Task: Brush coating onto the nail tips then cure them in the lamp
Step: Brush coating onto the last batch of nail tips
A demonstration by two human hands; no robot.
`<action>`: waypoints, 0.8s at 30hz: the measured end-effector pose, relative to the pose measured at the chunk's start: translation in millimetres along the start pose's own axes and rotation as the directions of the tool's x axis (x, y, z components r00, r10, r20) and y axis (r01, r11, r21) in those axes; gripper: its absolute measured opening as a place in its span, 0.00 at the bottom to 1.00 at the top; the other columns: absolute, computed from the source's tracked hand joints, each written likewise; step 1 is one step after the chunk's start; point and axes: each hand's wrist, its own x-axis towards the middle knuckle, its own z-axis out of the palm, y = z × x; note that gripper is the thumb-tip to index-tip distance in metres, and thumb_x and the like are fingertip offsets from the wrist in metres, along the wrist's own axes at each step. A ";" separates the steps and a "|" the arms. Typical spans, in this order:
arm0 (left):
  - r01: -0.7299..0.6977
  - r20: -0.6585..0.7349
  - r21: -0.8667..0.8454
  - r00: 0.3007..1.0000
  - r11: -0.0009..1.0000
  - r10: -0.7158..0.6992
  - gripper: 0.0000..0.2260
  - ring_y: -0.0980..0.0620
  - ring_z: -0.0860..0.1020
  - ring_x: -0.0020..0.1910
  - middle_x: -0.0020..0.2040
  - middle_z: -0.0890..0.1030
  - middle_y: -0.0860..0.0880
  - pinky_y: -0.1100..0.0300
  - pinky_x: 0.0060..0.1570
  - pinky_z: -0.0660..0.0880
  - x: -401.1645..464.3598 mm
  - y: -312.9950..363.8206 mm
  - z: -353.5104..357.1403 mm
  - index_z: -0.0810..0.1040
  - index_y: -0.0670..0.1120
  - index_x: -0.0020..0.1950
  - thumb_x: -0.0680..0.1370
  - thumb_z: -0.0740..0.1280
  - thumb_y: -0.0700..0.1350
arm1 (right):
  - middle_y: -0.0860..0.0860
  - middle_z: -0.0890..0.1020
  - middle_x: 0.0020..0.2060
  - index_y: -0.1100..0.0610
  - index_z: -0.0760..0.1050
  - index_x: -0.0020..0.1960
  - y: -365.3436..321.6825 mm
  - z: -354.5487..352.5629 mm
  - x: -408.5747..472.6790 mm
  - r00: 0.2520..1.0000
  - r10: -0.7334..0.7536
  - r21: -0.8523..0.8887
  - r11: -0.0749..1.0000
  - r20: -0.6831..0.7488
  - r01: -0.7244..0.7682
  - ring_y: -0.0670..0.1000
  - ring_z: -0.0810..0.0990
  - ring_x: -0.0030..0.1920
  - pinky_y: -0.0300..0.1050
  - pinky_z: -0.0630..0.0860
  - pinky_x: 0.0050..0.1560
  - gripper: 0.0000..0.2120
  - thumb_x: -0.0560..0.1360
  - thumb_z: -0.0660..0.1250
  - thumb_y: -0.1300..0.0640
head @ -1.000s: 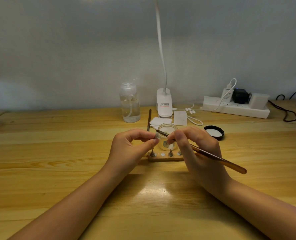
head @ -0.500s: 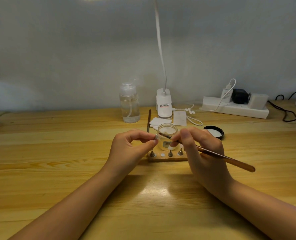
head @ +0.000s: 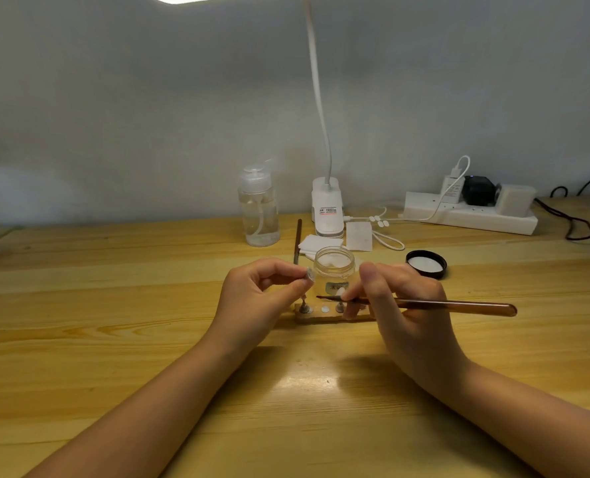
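Observation:
My left hand (head: 257, 298) pinches a small clear nail tip (head: 309, 274) between thumb and forefinger, just left of an open glass jar (head: 334, 267). My right hand (head: 404, 305) grips a brown brush (head: 452, 306) that lies almost level, its bristle end pointing left over a small wooden stand (head: 317, 317) with metal pegs. The stand sits on the table in front of the jar, between my two hands. Part of the stand is hidden behind my right fingers.
Behind the jar lie white wipes (head: 321, 243), a second brush (head: 297, 241), a clear pump bottle (head: 258, 207) and a white clip lamp base (head: 327, 208). The jar's black lid (head: 426, 264) lies to the right. A power strip (head: 469, 215) with cables runs along the wall.
My right hand has lowered the brush from a slant to nearly level, and its tip has dropped away from the nail tip toward the stand. My left hand has stayed in place.

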 end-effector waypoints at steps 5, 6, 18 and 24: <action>-0.025 0.001 -0.049 1.000 0.999 0.025 0.06 0.61 0.80 0.36 0.37 0.83 0.56 0.71 0.35 0.74 1.0 0.8 -0.3 0.82 0.47 0.39 0.68 0.71 0.36 | 0.49 0.80 0.30 0.57 0.77 0.37 -4.2 -2.0 1.6 1.000 0.006 0.033 0.999 -0.012 -0.006 0.42 0.79 0.34 0.35 0.71 0.38 0.15 0.75 0.55 0.54; -0.029 0.005 -0.063 1.000 0.998 0.029 0.06 0.61 0.80 0.36 0.37 0.83 0.56 0.72 0.35 0.74 0.9 0.9 -0.2 0.82 0.46 0.39 0.68 0.71 0.36 | 0.48 0.80 0.31 0.56 0.77 0.38 -4.9 -2.0 2.0 1.000 0.006 0.028 1.000 -0.016 -0.006 0.41 0.78 0.35 0.33 0.71 0.38 0.14 0.75 0.55 0.54; -0.030 0.020 -0.096 0.999 0.995 0.032 0.06 0.57 0.81 0.40 0.38 0.84 0.52 0.70 0.38 0.75 0.7 -0.8 -1.5 0.82 0.46 0.42 0.67 0.71 0.37 | 0.55 0.82 0.36 0.54 0.76 0.45 -9.7 4.7 7.4 0.991 -0.048 0.006 0.999 0.125 0.048 0.53 0.80 0.38 0.51 0.75 0.38 0.15 0.75 0.56 0.46; -0.015 0.010 -0.106 1.000 0.994 0.017 0.07 0.58 0.81 0.39 0.37 0.84 0.53 0.71 0.37 0.75 1.9 -1.3 -0.9 0.82 0.43 0.43 0.68 0.71 0.36 | 0.51 0.82 0.34 0.57 0.78 0.42 -7.4 3.7 4.1 0.991 -0.021 -0.010 1.000 0.132 0.022 0.45 0.80 0.38 0.44 0.75 0.40 0.14 0.76 0.57 0.51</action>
